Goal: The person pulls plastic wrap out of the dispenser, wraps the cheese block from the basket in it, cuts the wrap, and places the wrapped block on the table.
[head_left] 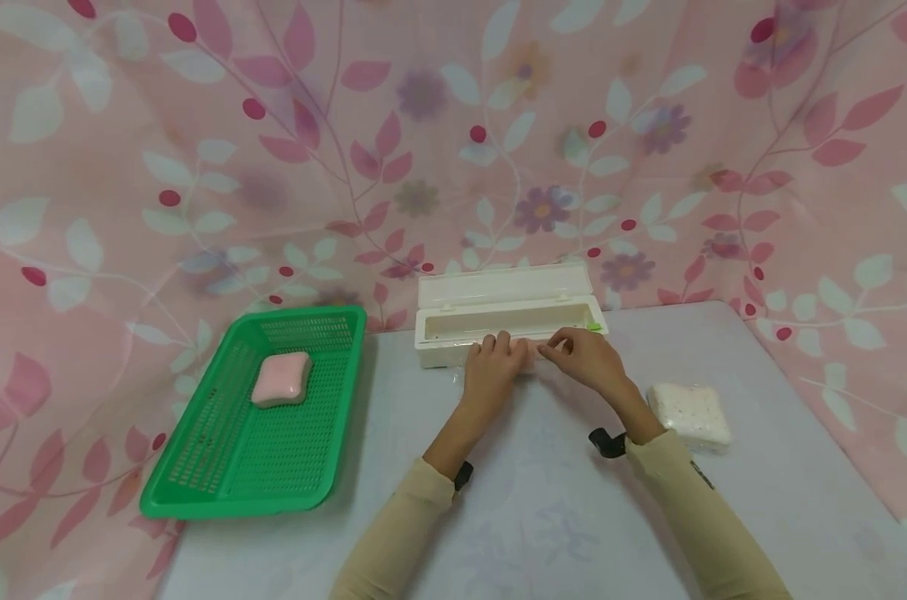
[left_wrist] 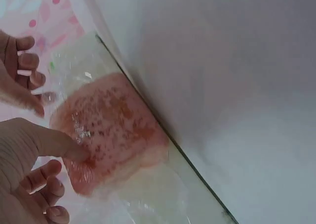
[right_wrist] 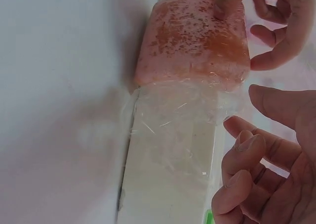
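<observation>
Two bare hands work over a long white box (head_left: 438,357), whose lid (head_left: 502,286) stands raised just beyond their fingers. Left hand (head_left: 491,367): the thumb presses on the near face of a speckled pink soap (left_wrist: 118,127), and the fingers curl behind its top edge, so the soap is pinched between them. The soap lies under this thumb, against the front wall of the box, with clear film (right_wrist: 170,110) about it and trailing toward the right hand. Right hand (head_left: 592,362): thumb and forefinger are bent toward the loose film just beside the soap; whether they pinch it cannot be told.

Handling, as judged from its look: the soap is probably light, firm and smooth, and liable to slip beneath loose film. Its two broad faces offer the safest hold, with the thumb opposite the fingers; a hard fingertip could dent it. The film appears thin, limp and easily torn or creased, best taken by its edge with light fingertips.

Well to the left of the left hand, a green basket (head_left: 352,375) holds a pale pink block (head_left: 282,379). Near the right wrist, on its outer side, a white packet (head_left: 691,414) rests on the table (head_left: 528,508).
</observation>
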Action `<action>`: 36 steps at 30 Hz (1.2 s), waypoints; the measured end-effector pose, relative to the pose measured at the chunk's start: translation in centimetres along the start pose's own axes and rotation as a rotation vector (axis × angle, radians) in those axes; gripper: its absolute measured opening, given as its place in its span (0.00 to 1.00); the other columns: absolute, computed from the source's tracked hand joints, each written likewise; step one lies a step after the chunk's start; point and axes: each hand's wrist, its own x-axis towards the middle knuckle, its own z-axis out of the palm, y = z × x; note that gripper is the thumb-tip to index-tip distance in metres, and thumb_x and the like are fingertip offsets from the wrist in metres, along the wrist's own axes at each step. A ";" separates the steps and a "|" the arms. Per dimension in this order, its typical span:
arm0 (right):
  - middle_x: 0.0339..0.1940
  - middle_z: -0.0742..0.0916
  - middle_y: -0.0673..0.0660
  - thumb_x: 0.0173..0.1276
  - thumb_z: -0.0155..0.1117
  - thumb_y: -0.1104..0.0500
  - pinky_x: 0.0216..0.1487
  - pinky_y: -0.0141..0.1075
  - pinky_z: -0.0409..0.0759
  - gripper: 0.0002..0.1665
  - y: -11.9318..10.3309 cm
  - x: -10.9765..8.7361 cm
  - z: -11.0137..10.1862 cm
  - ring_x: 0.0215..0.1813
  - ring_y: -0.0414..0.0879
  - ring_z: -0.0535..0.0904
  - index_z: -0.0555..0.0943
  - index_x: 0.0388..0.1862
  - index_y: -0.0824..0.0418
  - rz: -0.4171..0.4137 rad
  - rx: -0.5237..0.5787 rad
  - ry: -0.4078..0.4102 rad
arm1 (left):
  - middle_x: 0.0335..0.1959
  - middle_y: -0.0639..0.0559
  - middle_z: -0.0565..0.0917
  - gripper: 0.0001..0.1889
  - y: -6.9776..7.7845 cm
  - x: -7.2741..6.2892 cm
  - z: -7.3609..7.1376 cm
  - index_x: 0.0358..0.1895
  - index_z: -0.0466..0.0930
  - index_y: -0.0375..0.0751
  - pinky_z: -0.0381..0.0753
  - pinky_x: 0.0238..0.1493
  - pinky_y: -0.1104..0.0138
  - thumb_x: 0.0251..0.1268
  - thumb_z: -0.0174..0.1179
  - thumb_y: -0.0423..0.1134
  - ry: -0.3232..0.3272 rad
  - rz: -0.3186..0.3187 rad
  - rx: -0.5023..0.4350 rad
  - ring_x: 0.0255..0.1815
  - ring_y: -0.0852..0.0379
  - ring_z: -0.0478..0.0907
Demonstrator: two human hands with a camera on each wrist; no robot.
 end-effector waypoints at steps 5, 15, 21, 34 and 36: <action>0.25 0.81 0.52 0.67 0.66 0.44 0.23 0.38 0.68 0.17 0.3 0.0 -0.4 0.23 0.46 0.73 0.86 0.41 0.56 0.008 0.001 0.013 | 0.36 0.51 0.77 0.17 1.0 0.1 -0.1 0.49 0.77 0.48 0.74 0.36 0.63 0.55 0.66 0.30 -0.020 0.005 0.005 0.31 0.53 0.78; 0.34 0.83 0.58 0.63 0.70 0.44 0.26 0.40 0.69 0.31 2.8 0.0 -2.5 0.30 0.52 0.76 0.79 0.58 0.61 0.092 0.037 0.152 | 0.33 0.48 0.75 0.11 1.1 0.2 -0.6 0.37 0.76 0.45 0.74 0.35 0.61 0.52 0.69 0.35 -0.030 -0.045 -0.103 0.27 0.50 0.75; 0.50 0.82 0.66 0.62 0.72 0.46 0.37 0.49 0.74 0.38 4.6 0.2 -3.0 0.45 0.60 0.78 0.73 0.67 0.59 0.133 0.049 0.196 | 0.32 0.48 0.75 0.07 1.4 0.1 -0.6 0.35 0.75 0.45 0.71 0.30 0.62 0.57 0.65 0.35 -0.031 -0.061 -0.115 0.23 0.50 0.73; 0.51 0.84 0.67 0.62 0.73 0.49 0.34 0.44 0.73 0.32 6.5 0.3 -2.4 0.48 0.61 0.79 0.79 0.62 0.61 0.162 0.065 0.203 | 0.30 0.51 0.76 0.08 2.2 -0.1 -1.6 0.33 0.76 0.48 0.68 0.17 0.65 0.57 0.67 0.35 -0.094 -0.084 -0.134 0.20 0.53 0.73; 0.51 0.84 0.66 0.62 0.73 0.49 0.34 0.43 0.72 0.32 6.8 0.3 -2.4 0.47 0.61 0.78 0.79 0.62 0.61 0.163 0.069 0.212 | 0.30 0.51 0.77 0.07 2.3 -0.2 -1.9 0.33 0.77 0.48 0.69 0.17 0.65 0.58 0.67 0.35 -0.143 -0.074 -0.136 0.20 0.52 0.74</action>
